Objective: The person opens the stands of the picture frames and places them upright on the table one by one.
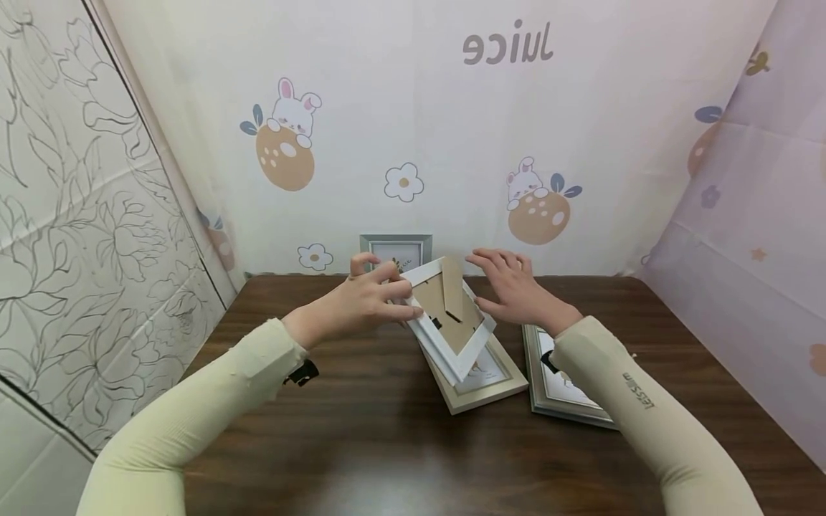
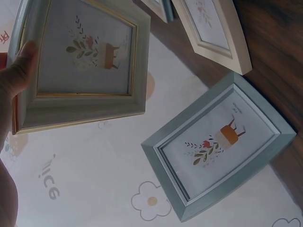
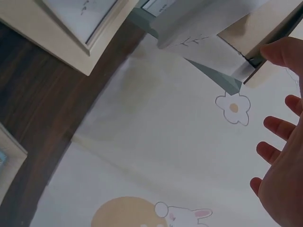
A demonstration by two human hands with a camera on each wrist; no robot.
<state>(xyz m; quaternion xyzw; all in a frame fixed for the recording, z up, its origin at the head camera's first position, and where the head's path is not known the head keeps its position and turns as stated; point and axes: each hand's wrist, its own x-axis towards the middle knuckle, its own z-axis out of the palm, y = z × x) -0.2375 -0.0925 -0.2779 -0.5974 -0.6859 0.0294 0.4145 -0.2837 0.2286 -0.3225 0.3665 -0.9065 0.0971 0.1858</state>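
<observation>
My left hand (image 1: 371, 294) grips a white picture frame (image 1: 431, 295) by its left edge, holding it tilted above the table. The frame's brown back faces me, with its stand (image 1: 452, 287) running down from the top. On its front, in the left wrist view, a plant print (image 2: 87, 52) shows inside the pale rim. My right hand (image 1: 510, 287) is at the frame's right side with fingers spread. In the right wrist view its thumb (image 3: 281, 53) is right at the frame's edge. Beneath the held frame lies a beige picture frame (image 1: 497, 393), partly covered.
A grey-green picture frame (image 1: 393, 239) stands at the back by the printed wall cloth (image 1: 348, 143). To the right, another picture frame (image 1: 571, 414) lies partly under my right forearm. Everything rests on a dark wooden table (image 1: 310, 444).
</observation>
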